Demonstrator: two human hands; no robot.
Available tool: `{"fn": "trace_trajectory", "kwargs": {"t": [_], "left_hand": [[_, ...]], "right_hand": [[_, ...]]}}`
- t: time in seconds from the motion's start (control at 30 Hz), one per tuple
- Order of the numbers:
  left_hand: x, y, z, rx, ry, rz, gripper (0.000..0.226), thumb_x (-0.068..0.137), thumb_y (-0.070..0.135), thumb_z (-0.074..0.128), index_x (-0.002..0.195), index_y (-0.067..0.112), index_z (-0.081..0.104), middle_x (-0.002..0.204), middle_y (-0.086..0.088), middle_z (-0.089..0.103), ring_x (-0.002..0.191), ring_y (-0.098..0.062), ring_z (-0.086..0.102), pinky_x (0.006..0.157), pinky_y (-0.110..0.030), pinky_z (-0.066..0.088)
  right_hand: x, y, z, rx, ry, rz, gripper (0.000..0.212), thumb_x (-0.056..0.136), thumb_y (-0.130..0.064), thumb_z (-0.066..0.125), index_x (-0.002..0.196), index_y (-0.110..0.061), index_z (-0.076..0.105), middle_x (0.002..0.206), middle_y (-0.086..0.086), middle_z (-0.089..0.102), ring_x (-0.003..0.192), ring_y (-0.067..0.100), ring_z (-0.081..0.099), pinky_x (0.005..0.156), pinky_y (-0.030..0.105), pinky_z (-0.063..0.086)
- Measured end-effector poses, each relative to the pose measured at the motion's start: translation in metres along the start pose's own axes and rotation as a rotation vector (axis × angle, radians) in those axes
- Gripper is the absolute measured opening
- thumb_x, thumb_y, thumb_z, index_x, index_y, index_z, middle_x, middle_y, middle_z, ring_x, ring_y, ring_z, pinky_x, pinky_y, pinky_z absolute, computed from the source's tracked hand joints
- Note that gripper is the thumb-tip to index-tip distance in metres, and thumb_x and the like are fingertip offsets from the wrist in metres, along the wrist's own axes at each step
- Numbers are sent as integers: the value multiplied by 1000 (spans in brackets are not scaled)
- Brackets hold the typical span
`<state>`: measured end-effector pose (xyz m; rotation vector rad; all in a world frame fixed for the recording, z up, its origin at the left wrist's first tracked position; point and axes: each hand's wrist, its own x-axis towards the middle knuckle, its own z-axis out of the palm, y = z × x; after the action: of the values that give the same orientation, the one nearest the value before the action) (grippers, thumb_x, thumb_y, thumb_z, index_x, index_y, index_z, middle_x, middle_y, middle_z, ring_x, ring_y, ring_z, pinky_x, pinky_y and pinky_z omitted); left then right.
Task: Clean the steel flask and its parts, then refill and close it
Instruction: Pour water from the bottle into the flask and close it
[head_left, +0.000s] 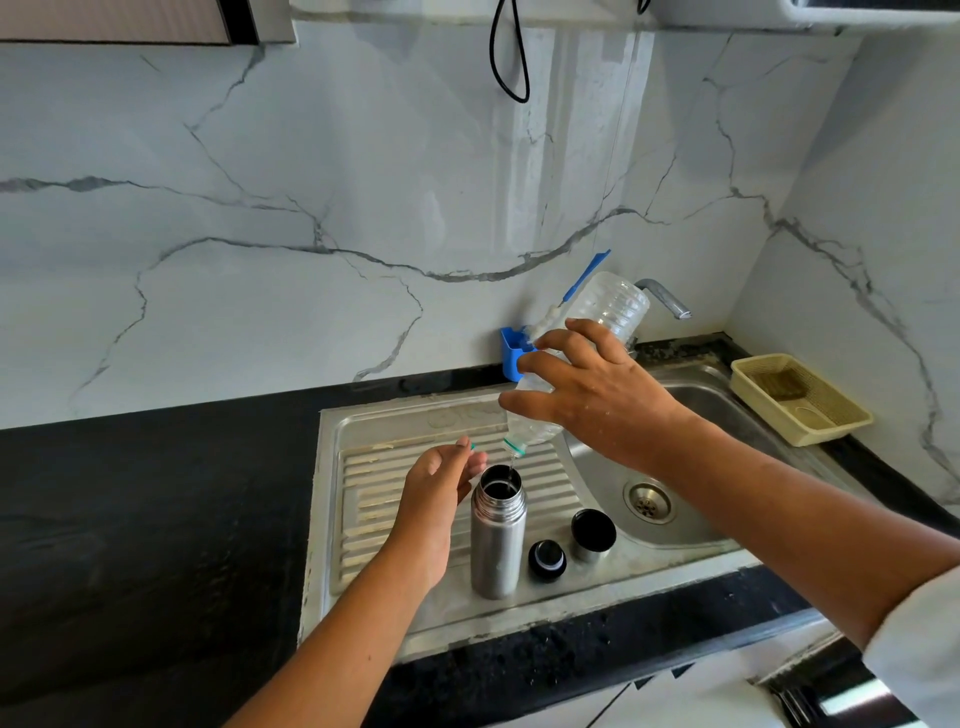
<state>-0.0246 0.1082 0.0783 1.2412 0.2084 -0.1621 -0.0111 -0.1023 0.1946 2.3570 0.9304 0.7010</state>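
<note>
Step in hand: refill. Flask (497, 540) stands upright and open on the drainboard (374, 499), near its front edge, on the side next to the basin (691, 525).

Right hand (587, 395) grips a clear plastic bottle (613, 306), fingers and thumb wrapped round its lower body. The bottle is tipped neck down, its mouth just above the flask mouth. A thin stream of water runs in at the far rim. Water level in the flask can't be read.

Left hand (436, 493) is just left of the flask mouth, apparently not touching it. Its fingers are curled and a bit of green shows at the tips, probably the bottle's cap (472, 445), pinched.

Parts are off and waiting. The black stopper (546, 560) is just right of the flask base. The cup lid (593, 535) stands beyond it, at the front-left rim of the basin, black end up. The cleaning looks done, judging by the parts set out and the pour under way.

Next move, as a guess: keep the stream centred, since it runs close to the rim and could spill. Right the bottle before the flask brims. Set the bottle down and free a hand. Then screw in the stopper, then the cup lid. The flask is free-standing, so it needs steadying while the parts are twisted on.

Also there: a tap (667, 299) at the back edge, a blue brush (587, 275) in a holder (511, 348) on the wall, a beige tray (748, 374) at the back right corner.
</note>
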Motion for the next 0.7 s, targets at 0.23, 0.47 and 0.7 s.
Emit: {"fn": "trace_trajectory", "kwargs": {"t": [0.23,0.47,0.7], "left_hand": [[0,0,-3,-23,0,-9,19,101,32,64,106,14,67,101,-5,79,107,-23,72,112,-48,46],[0,2,-6,-49,13,-6,20,94,34,71,104,16,70,97,1,78,106,-19,70,112,-44,46],[16,31,8,-111,29,31,38,75,37,78,107,19,72,109,0,78,111,-18,68,98,-34,48]], "right_hand": [[0,-3,2,3,6,-2,58,86,-11,51,138,-38,52,133,9,57,125,37,51,112,56,32],[0,-11,12,201,-207,212,77,76,-13,72,142,-40,42,134,0,58,123,33,51,105,53,35],[9,-7,30,808,-360,598,84,75,-36,83,142,-31,33,128,-3,61,109,23,58,97,43,50]]}}
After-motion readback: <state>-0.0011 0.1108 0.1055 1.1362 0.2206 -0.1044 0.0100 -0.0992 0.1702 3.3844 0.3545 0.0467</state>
